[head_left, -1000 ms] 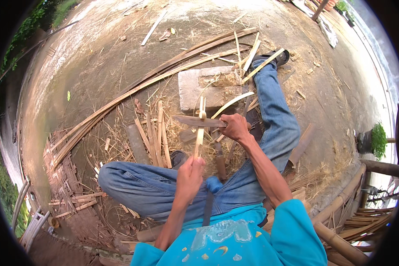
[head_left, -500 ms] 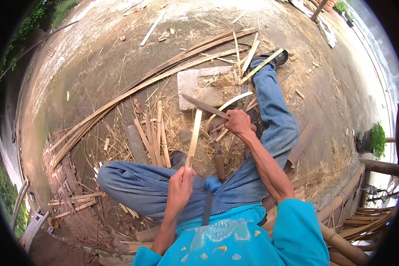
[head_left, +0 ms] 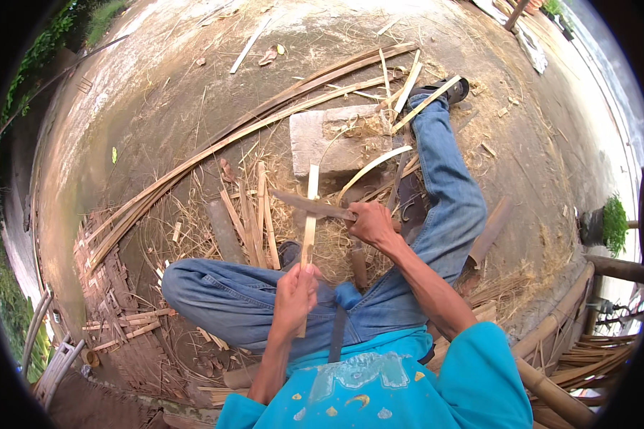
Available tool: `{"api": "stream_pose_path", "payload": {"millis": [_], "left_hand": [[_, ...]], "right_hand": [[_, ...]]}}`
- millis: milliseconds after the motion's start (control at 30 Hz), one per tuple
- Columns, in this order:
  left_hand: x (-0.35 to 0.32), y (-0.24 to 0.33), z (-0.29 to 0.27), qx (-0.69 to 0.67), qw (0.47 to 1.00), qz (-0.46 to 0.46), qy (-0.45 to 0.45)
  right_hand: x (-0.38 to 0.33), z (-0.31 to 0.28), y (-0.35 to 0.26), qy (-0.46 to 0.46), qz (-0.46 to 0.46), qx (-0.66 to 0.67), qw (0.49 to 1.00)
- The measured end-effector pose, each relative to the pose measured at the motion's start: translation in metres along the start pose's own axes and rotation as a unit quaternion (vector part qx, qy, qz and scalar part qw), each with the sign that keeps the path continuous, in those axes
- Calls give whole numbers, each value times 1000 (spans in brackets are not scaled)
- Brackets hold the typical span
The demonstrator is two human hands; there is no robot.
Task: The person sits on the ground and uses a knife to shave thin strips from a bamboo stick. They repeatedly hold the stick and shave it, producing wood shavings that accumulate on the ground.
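Note:
My left hand [head_left: 295, 293] is closed around a pale bamboo strip [head_left: 309, 239], which points away from me, its lower end showing below the fist. In my closed right hand [head_left: 372, 223] is a long knife [head_left: 325, 209], its handle mostly hidden by the fingers. The blade lies across the strip, between my left hand and the strip's far end, and reaches past it to the left. A thin curled shaving [head_left: 329, 149] rises near the strip's far end. Beyond it sits a rough pale block [head_left: 311, 146] on the ground.
Long bamboo strips [head_left: 218, 145] run diagonally on the left. Short strips [head_left: 267, 222] lie beyond my bent left leg [head_left: 215, 293]. A curved strip [head_left: 372, 170] rests near my stretched right leg [head_left: 444, 171]. Shavings litter the ground; a bamboo pole [head_left: 558, 311] is at right.
The knife has come down toward me along the strip, from near its far end. My right hand moved nearer and left. The strip was drawn back through my left hand.

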State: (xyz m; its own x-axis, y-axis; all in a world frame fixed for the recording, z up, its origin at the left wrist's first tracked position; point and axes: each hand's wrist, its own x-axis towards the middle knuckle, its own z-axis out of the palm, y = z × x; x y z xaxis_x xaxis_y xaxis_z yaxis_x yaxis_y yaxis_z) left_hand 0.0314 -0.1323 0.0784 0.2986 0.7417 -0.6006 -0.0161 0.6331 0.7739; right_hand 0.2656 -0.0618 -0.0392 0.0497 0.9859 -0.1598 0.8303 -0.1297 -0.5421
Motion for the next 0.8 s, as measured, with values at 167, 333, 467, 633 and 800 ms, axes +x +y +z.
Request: {"api": "stream_pose_path", "payload": {"millis": [167, 333, 467, 633, 800], "left_hand": [[-41, -2, 1, -18, 999, -22, -45], [1, -15, -12, 102, 992, 22, 66], [14, -15, -6, 210, 966, 103, 109], [-3, -10, 1, 278, 944, 142, 103], [-27, -13, -1, 47, 999, 9, 21]], "right_hand": [[63, -64, 102, 101, 236, 36, 966], [14, -58, 2, 49, 9, 2, 999], [-27, -13, -29, 50, -104, 24, 993], [8, -8, 6, 71, 10, -3, 997], [41, -51, 42, 86, 163, 56, 981]]}}
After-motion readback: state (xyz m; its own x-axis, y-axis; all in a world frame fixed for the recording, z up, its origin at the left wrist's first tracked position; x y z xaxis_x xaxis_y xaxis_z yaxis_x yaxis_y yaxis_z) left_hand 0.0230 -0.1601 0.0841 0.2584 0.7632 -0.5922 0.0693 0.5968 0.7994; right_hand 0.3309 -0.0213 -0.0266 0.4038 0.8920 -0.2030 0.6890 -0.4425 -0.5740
